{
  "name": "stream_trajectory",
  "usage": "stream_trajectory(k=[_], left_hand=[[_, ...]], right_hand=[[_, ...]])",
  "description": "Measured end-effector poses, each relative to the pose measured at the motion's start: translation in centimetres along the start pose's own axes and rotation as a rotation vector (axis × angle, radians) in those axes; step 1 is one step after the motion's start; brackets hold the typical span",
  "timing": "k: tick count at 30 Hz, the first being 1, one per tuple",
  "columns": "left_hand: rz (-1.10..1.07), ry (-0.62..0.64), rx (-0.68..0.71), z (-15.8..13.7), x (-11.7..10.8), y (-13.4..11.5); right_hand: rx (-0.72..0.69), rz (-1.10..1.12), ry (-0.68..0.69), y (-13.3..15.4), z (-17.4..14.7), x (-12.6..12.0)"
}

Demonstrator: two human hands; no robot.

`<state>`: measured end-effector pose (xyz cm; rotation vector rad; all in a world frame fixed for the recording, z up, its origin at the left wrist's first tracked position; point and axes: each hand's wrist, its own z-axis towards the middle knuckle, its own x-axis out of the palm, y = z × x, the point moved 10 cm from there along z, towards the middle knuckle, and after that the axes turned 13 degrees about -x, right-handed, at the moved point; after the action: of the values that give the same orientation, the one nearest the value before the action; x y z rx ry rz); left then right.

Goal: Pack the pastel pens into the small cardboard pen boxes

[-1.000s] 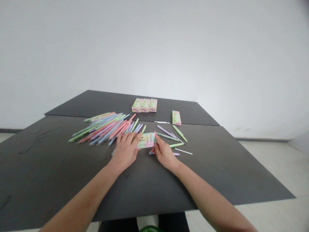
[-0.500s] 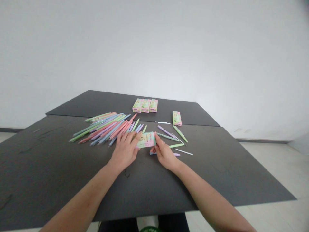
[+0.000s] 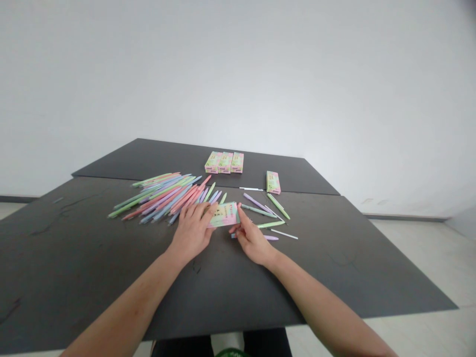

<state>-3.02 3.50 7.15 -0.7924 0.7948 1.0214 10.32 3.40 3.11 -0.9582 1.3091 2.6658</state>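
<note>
Between both hands is a small pastel pink, green and yellow cardboard box, tilted a little above the dark table. My left hand grips its left end, fingers over the top. At the right end, my right hand pinches the box's edge with closed fingers. A purple pen pokes out beside my right hand, partly hidden by it. Just left of the box lies a big heap of pastel pens, some of them behind my left fingers.
Three matching boxes stand in a row at the back of the table. Another box lies further right. Loose purple and green pens and thin white refills are scattered right of my hands.
Both hands keep the box in nearly the same place. The fingers of my right hand have shifted slightly at the box's right end.
</note>
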Motion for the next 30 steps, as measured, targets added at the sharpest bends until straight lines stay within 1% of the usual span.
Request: stream_trajectory(k=[6, 11, 17, 20, 23, 30], left_hand=[[0.010, -0.006, 0.003, -0.1, 0.0, 0.0], [0.021, -0.007, -0.002, -0.1, 0.1, 0.1], [0.016, 0.005, -0.016, 0.1, 0.2, 0.2], [0.007, 0.003, -0.023, 0.2, 0.1, 0.3], [0.009, -0.005, -0.036, 0.3, 0.0, 0.7], [0.006, 0.000, -0.044, 0.2, 0.3, 1.0]], right_hand=[[0.001, 0.007, 0.030, 0.7, 0.1, 0.5], [0.010, 0.066, 0.031, 0.4, 0.0, 0.9], [-0.030, 0.195, -0.055, 0.1, 0.0, 0.9], [-0.048, 0.227, -0.072, 0.1, -0.1, 1.0], [-0.041, 0.220, -0.039, -0.2, -0.3, 1.3], [-0.032, 0.126, 0.032, -0.5, -0.7, 1.6]])
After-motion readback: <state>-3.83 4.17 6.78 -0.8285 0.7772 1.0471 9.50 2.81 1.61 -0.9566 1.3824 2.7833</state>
